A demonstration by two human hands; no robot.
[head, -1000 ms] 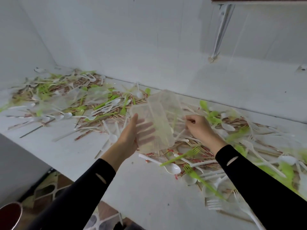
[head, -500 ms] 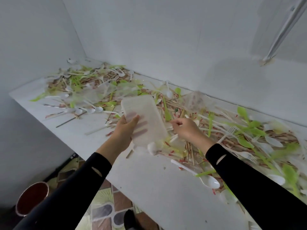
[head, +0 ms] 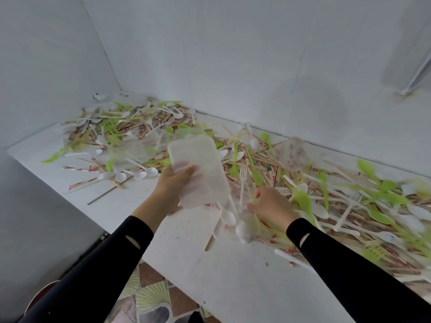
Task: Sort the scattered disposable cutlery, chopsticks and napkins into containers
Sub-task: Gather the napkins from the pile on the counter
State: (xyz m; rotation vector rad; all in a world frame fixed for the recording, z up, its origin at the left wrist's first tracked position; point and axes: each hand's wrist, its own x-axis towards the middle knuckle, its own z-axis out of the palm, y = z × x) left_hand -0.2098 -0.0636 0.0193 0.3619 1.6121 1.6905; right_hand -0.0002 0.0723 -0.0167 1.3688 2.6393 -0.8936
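My left hand [head: 172, 190] grips a translucent rectangular plastic container [head: 198, 169], held tilted above the white counter [head: 210, 264] with its low end over loose white spoons [head: 227, 216]. My right hand [head: 270, 202] hovers just right of it, fingers curled at the edge of the pile. Motion blur hides whether it holds anything. White and green plastic spoons and forks [head: 303, 199] lie mixed with red-printed wrapped chopsticks [head: 254, 164] all along the counter. A second clear container [head: 293, 152] lies on the heap behind my right hand.
Walls close the counter at the back and far left corner. More clear containers [head: 137, 148] lie in the left pile [head: 121, 131]. The counter's front edge [head: 163, 273] drops to a patterned floor, with a dark red round object [head: 44, 292] at bottom left.
The view has swung left and closer. My left hand has tipped the container further and brought it nearer. My right hand has dropped from behind the container to the pile's near edge.
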